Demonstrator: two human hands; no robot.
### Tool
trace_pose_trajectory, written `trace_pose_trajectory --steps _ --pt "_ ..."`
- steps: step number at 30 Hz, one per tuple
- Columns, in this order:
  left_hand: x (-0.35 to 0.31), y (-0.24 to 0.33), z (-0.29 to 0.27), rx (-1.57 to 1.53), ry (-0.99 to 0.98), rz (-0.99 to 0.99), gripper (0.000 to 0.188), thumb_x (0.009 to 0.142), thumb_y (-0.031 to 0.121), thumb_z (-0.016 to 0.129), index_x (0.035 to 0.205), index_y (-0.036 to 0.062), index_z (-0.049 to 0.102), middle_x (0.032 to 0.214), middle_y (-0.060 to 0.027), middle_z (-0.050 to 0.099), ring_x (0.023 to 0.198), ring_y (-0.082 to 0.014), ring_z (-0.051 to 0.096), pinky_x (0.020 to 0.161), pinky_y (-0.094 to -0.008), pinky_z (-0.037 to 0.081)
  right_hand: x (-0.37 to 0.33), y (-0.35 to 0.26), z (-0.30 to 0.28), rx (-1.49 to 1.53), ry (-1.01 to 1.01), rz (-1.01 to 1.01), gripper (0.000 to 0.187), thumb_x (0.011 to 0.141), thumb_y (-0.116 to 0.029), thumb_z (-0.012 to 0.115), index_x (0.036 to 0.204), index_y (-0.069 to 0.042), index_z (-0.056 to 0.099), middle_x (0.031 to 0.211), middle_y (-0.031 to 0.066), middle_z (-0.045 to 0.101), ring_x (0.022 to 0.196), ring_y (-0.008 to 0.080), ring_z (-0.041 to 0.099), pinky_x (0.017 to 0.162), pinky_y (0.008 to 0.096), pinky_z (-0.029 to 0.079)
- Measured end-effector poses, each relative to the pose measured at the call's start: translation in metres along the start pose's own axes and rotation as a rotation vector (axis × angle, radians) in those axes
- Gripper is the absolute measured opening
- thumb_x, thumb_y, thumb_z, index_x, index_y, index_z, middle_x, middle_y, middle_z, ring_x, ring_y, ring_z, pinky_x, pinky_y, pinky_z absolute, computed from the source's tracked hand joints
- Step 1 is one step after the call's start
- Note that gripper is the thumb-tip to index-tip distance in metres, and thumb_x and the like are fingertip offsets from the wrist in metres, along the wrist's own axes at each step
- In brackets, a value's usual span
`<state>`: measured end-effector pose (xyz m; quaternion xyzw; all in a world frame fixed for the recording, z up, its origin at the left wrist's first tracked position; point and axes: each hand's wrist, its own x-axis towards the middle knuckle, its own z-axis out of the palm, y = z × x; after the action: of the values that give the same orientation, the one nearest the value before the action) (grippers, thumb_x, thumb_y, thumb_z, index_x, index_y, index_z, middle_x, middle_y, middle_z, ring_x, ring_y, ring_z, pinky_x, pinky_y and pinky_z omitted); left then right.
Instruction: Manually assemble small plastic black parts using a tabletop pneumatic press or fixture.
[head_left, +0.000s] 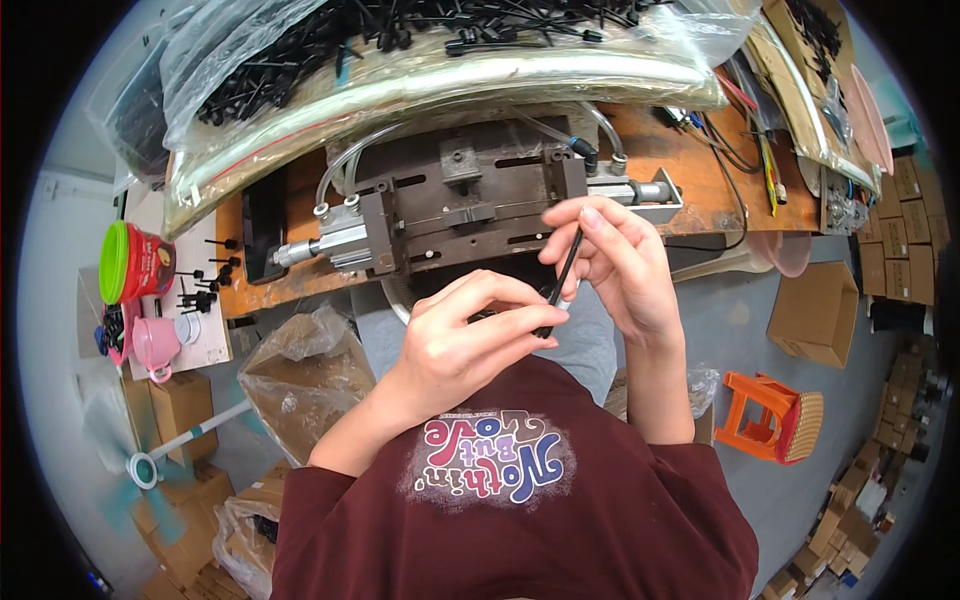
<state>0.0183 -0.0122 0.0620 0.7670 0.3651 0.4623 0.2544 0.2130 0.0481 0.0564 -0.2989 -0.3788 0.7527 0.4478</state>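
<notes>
A slim black rod is pinched between your two hands, above your lap and just in front of the dark metal fixture.
Your left hand has its fingers drawn together on the rod's lower end, while your right hand grips the upper end between thumb and fingertips, its other fingers loosely curled; the rod tilts up to the right. The fixture sits on the wooden counter with a pneumatic cylinder at its left end, and many black stemmed parts lie on plastic sheeting behind it.
</notes>
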Motion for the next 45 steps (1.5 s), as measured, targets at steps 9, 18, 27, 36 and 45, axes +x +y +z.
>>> trace_pose_trajectory --steps 9,18,27,36,45 --pt "-0.003 -0.006 -0.001 0.078 0.025 0.111 0.030 0.068 0.006 0.082 0.096 0.0009 0.075 0.113 -0.0131 0.071 0.092 -0.0260 0.071 0.076 -0.0336 0.059 0.005 0.007 0.003 -0.141 0.120 -0.179 0.022 0.101 -0.017 0.059 0.098 0.004 0.066 0.082 0.0182 0.071 0.055 0.0139 0.064 0.052 0.0235 0.051" --pt "-0.003 -0.007 -0.004 0.052 0.064 0.128 0.029 0.067 0.005 0.083 0.094 -0.0013 0.074 0.114 -0.0140 0.071 0.082 -0.0237 0.071 0.068 -0.0310 0.058 0.007 0.003 0.010 -0.103 0.088 -0.147 0.029 0.105 -0.022 0.052 0.094 0.002 0.062 0.078 0.0189 0.071 0.051 0.0148 0.063 0.049 0.0241 0.052" --pt "-0.006 -0.006 -0.002 0.047 0.076 0.131 0.029 0.067 0.003 0.083 0.094 -0.0015 0.074 0.115 -0.0141 0.071 0.080 -0.0236 0.071 0.068 -0.0307 0.059 0.005 0.007 0.012 -0.121 0.098 -0.213 0.028 0.105 -0.021 0.051 0.095 0.002 0.061 0.077 0.0198 0.070 0.050 0.0148 0.062 0.048 0.0239 0.051" --pt "-0.005 -0.007 -0.003 0.052 0.073 0.148 0.031 0.066 0.002 0.082 0.095 -0.0024 0.074 0.116 -0.0145 0.071 0.080 -0.0236 0.071 0.068 -0.0309 0.059 0.003 0.007 0.016 -0.119 0.109 -0.222 0.028 0.105 -0.020 0.052 0.093 0.003 0.062 0.076 0.0192 0.070 0.050 0.0149 0.063 0.049 0.0241 0.051" --pt "-0.005 -0.007 -0.003 0.049 0.074 0.142 0.031 0.066 0.002 0.082 0.095 -0.0028 0.074 0.115 -0.0148 0.071 0.080 -0.0239 0.071 0.068 -0.0310 0.059 0.003 0.008 0.018 -0.149 0.117 -0.226 0.027 0.104 -0.019 0.053 0.093 0.003 0.063 0.076 0.0181 0.070 0.051 0.0138 0.062 0.049 0.0236 0.050"
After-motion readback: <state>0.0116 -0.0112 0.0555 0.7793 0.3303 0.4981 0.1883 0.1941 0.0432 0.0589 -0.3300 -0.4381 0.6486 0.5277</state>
